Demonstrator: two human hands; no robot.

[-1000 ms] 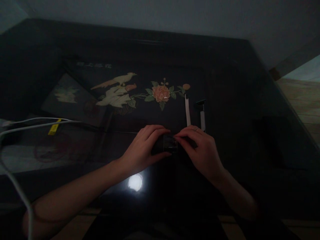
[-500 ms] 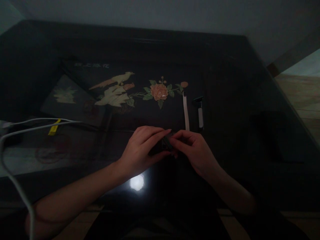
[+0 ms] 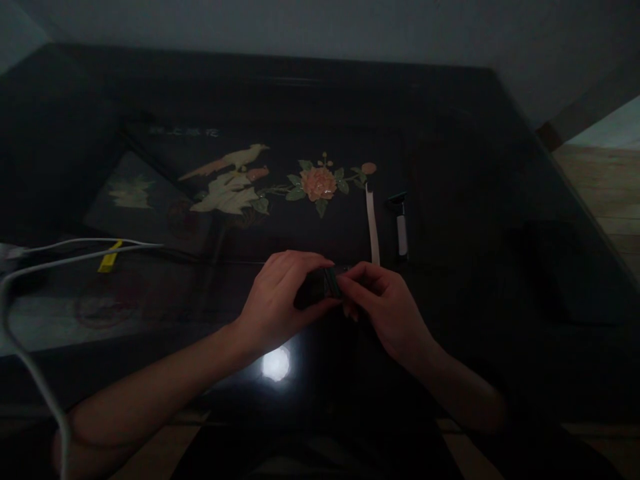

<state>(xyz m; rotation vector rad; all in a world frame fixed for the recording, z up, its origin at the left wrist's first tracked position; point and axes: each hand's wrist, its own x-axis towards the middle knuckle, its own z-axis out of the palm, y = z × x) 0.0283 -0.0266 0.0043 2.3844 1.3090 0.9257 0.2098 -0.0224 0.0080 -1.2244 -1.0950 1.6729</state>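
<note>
My left hand is closed around a small dark rectangular piece, with its thumb below and fingertips above. My right hand pinches at the right edge of that same piece; its thumb and index finger touch there, and the other fingers are curled underneath. The light is too dim to show exactly what the piece is. Just beyond my right hand lies a razor with a dark head and a pale grey handle. Left of the razor is a narrow, slightly curved white strip.
The dark glossy tabletop bears a bird-and-flower picture and a bright light reflection. White cables with a yellow tag run along the left side. A dark flat object lies at the right.
Both hands stay in nearly the same place. The dark piece has been turned and shows more between the fingers; my left fingers have opened slightly around it.
</note>
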